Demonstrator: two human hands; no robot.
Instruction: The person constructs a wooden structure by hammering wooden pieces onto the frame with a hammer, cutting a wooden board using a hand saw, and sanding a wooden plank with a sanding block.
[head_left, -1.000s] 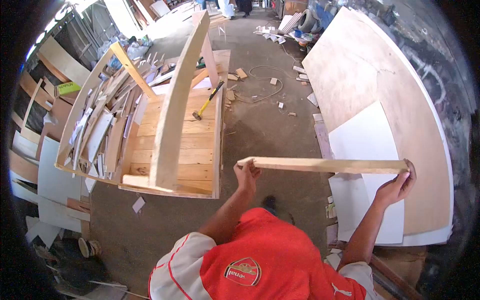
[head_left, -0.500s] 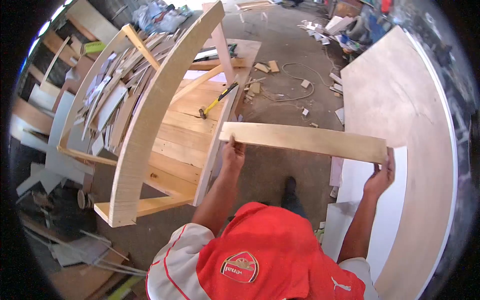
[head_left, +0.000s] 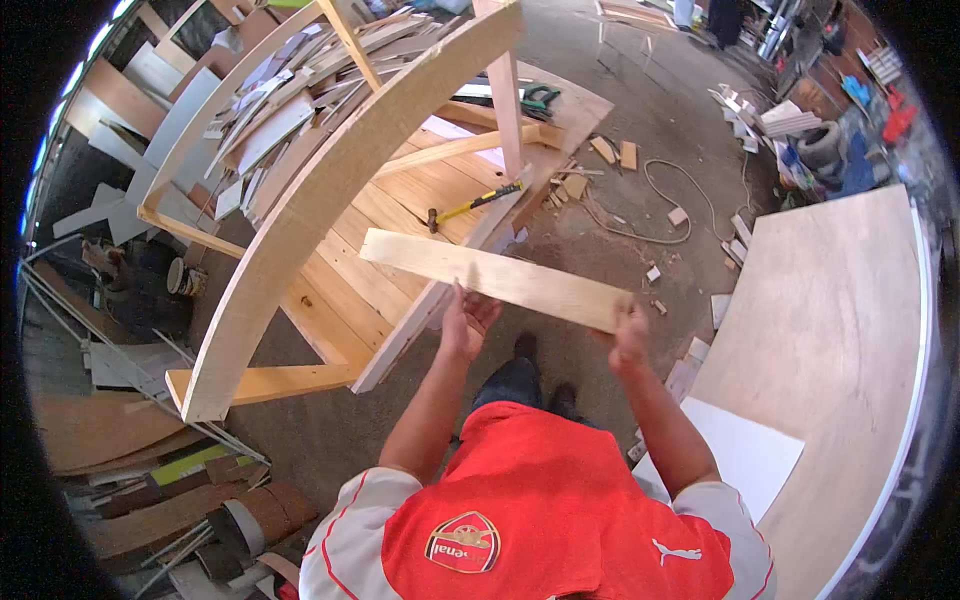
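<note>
A flat, pale wooden board (head_left: 540, 285) is held slantwise in front of my body, its left end over the planked wooden frame (head_left: 375, 255). My left hand (head_left: 470, 320) is closed on the board's lower edge near the middle, thumb against its face. Around the right end of the board my right hand (head_left: 625, 335) is closed. A hammer (head_left: 475, 206) with a yellow and black handle lies on the planks beyond the board. On the frame's left side rises a long curved wooden piece (head_left: 300, 195).
Offcuts and a cable (head_left: 650, 215) lie on the floor ahead. A large plywood panel (head_left: 820, 330) stands at the right, with a white sheet (head_left: 740, 455) against it. Scrap wood (head_left: 300, 95) is piled behind the frame, and more pieces (head_left: 140, 430) lie at lower left.
The board has moved left and tilted, its left end now over the planks. My right hand has come left with it, and my left hand now holds it farther from its left end.
</note>
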